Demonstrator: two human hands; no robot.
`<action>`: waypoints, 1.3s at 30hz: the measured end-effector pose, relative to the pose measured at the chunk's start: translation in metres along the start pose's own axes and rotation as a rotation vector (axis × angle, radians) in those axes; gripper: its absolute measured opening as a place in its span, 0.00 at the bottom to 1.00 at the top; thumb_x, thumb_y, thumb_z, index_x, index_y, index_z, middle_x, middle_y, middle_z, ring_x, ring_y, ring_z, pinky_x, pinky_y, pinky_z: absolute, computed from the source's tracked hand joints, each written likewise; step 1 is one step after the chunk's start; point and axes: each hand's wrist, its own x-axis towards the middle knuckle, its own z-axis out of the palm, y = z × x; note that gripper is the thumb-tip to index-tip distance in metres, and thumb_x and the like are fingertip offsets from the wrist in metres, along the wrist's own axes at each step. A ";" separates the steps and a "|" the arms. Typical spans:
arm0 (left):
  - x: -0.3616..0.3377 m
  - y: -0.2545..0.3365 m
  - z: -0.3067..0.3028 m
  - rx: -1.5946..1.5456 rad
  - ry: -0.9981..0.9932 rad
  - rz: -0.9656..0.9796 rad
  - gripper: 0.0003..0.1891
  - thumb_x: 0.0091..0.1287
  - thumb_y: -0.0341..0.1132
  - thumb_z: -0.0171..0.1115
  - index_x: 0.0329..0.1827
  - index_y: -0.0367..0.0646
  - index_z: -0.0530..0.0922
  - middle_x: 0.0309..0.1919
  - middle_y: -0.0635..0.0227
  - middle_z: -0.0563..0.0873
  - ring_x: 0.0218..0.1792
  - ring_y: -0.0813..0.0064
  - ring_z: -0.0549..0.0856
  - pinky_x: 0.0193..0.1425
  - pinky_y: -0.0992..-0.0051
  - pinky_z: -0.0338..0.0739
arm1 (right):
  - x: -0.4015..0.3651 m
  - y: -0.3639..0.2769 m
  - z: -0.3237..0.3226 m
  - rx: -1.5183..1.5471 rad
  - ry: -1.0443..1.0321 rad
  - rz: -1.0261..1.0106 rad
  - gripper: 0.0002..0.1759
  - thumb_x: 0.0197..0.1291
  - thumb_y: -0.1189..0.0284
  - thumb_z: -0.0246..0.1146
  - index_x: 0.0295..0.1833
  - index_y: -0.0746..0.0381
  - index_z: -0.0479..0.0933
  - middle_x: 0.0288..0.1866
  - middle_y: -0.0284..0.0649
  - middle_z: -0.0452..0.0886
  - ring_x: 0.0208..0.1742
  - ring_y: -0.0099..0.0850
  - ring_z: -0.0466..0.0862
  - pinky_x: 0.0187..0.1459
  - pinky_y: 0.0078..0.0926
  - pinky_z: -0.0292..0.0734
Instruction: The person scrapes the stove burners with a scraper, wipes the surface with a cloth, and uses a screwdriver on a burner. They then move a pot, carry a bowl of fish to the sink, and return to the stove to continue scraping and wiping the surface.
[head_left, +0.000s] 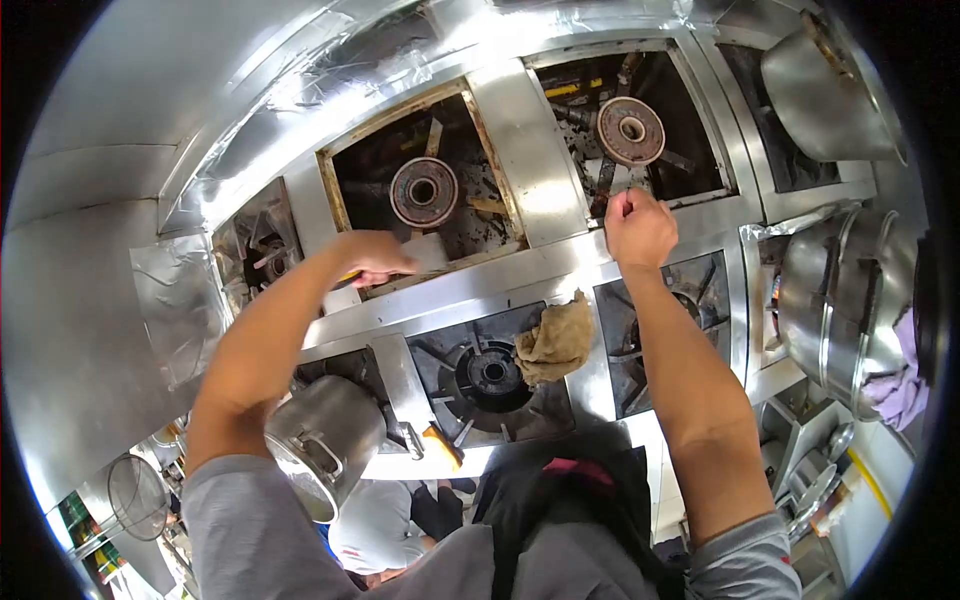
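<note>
My left hand [378, 258] is closed around a scraper [430, 253]. Its flat pale blade points right, over the front edge of an uncovered burner well [470, 235], and a bit of yellow handle shows by my fingers. Inside that well a round rusty burner [424, 192] sits among dark debris. My right hand [640, 228], curled into a fist, rests on the steel front edge of the neighbouring well, just below a second rusty burner [631, 130]. I see nothing held in that fist. A crumpled brown cloth [556, 340] lies between my arms, partly over a front burner grate [490, 375].
A large steel pot [325, 435] stands at the front left. Near it lies an orange-handled tool [440, 448]. Stacked steel pans [840, 290] and another large pot [830, 95] are on the right. Another person [375, 530] is behind the pot, beyond the stove's front.
</note>
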 end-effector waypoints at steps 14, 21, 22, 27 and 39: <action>0.047 0.091 -0.026 0.116 0.104 -0.081 0.33 0.84 0.56 0.47 0.39 0.29 0.83 0.20 0.52 0.85 0.18 0.57 0.87 0.27 0.57 0.83 | 0.000 0.002 0.003 0.051 0.032 -0.012 0.10 0.57 0.64 0.68 0.25 0.54 0.81 0.28 0.36 0.87 0.35 0.44 0.86 0.40 0.46 0.81; 0.023 0.111 -0.019 0.513 0.148 -0.066 0.30 0.79 0.50 0.50 0.39 0.28 0.87 0.32 0.45 0.91 0.36 0.51 0.92 0.48 0.53 0.87 | 0.000 0.003 0.004 0.066 0.029 -0.003 0.10 0.55 0.65 0.69 0.25 0.55 0.81 0.29 0.36 0.87 0.35 0.43 0.86 0.40 0.45 0.81; 0.013 0.124 -0.019 0.223 0.196 -0.117 0.29 0.79 0.50 0.51 0.37 0.28 0.88 0.32 0.46 0.91 0.41 0.50 0.93 0.53 0.53 0.86 | 0.002 0.004 0.003 0.060 0.036 0.013 0.10 0.55 0.65 0.69 0.25 0.55 0.81 0.29 0.36 0.87 0.35 0.43 0.86 0.40 0.45 0.81; 0.041 0.037 0.006 0.699 0.269 0.003 0.27 0.80 0.51 0.56 0.50 0.32 0.88 0.45 0.45 0.92 0.56 0.49 0.90 0.59 0.54 0.85 | 0.002 0.002 0.001 0.063 0.032 -0.016 0.08 0.55 0.67 0.69 0.25 0.54 0.81 0.29 0.36 0.87 0.35 0.43 0.85 0.40 0.45 0.81; -0.054 -0.011 0.053 0.380 0.539 -0.175 0.24 0.80 0.52 0.58 0.55 0.37 0.85 0.45 0.45 0.92 0.51 0.42 0.91 0.56 0.49 0.86 | -0.003 0.004 0.001 0.056 0.003 -0.011 0.08 0.56 0.64 0.69 0.27 0.53 0.82 0.30 0.37 0.88 0.37 0.45 0.86 0.41 0.46 0.82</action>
